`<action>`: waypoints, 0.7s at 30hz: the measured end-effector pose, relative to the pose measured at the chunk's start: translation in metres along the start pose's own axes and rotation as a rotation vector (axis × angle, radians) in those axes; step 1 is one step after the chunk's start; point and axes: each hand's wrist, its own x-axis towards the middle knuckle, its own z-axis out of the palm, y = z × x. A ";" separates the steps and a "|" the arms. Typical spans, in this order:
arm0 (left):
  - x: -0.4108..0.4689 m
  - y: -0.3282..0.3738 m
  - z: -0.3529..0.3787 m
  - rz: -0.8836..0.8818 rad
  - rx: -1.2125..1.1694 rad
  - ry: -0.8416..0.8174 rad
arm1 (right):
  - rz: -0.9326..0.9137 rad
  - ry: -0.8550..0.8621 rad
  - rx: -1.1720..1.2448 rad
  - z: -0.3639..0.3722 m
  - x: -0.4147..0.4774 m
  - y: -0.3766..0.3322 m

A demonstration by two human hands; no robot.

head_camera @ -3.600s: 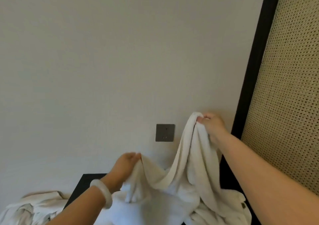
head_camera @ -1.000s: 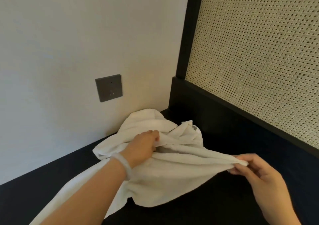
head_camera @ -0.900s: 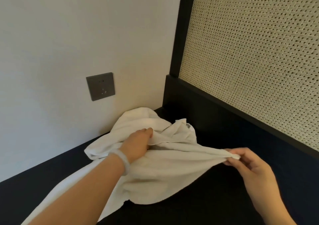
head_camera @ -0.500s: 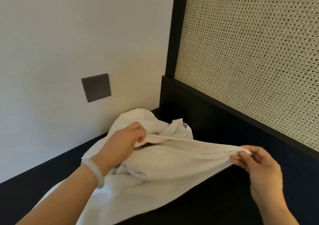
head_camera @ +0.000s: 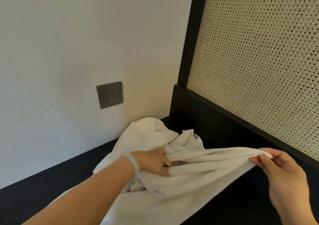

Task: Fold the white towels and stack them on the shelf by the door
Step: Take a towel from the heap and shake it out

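Observation:
A white towel (head_camera: 189, 178) lies crumpled on a dark surface (head_camera: 43, 190) in the corner by the wall. My left hand (head_camera: 153, 162), with a pale bangle on the wrist, grips a bunched fold near the towel's middle. My right hand (head_camera: 283, 171) pinches a corner of the same towel and holds it raised, so one edge runs taut between both hands. The rest of the towel hangs down toward the lower edge of the view. A rumpled heap of white cloth (head_camera: 148, 131) sits behind, against the wall; whether it is the same towel I cannot tell.
A white wall with a grey power socket (head_camera: 109, 94) stands at the left and back. A woven cane panel (head_camera: 262, 60) in a black frame (head_camera: 189, 52) rises on the right, close to my right hand.
Since 3.6 s ago the towel came down from being held high. In the last second my left hand shifted its grip lower on the fold, and the edge between my hands drew tighter.

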 end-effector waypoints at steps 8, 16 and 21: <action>-0.076 -0.037 -0.058 -0.073 0.054 0.727 | -0.178 -0.176 0.102 0.050 0.029 -0.056; -0.244 0.008 -0.186 -0.144 0.572 1.415 | -0.466 -0.355 0.324 0.110 0.013 -0.202; -0.275 0.010 -0.154 -0.197 0.663 1.382 | -0.437 -0.468 0.276 0.130 0.009 -0.201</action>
